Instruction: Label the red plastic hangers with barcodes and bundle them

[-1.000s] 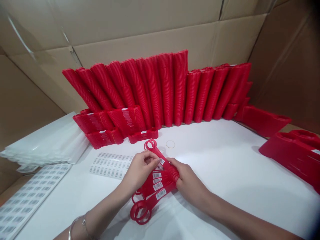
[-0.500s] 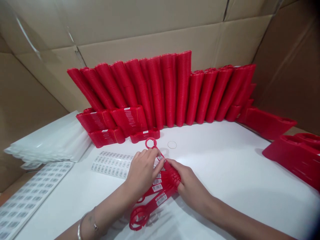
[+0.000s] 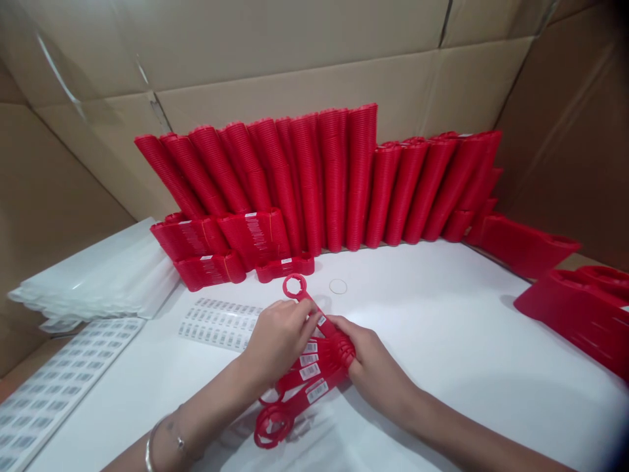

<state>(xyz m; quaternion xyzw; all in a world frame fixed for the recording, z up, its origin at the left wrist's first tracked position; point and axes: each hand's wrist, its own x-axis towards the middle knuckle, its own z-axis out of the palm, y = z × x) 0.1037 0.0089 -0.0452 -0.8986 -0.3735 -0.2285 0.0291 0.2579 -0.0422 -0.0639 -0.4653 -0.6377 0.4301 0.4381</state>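
On the white table [image 3: 442, 341], near its front edge:
Left hand [image 3: 278, 337]: fingers pinched on the topmost red tag of a fanned bunch of red tags [image 3: 304, 373].
Right hand [image 3: 373, 370]: fingers clamped round the bunch's gathered end.
Behind: tall stacks of red tags [image 3: 314, 183]; sticker sheet [image 3: 219, 324] beside the left hand.

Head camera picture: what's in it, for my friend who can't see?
Two hands, left hand and right hand, hold a fan of flat red plastic ring-ended pieces bearing barcode stickers on a white table. Tall red stacks lean against cardboard behind.
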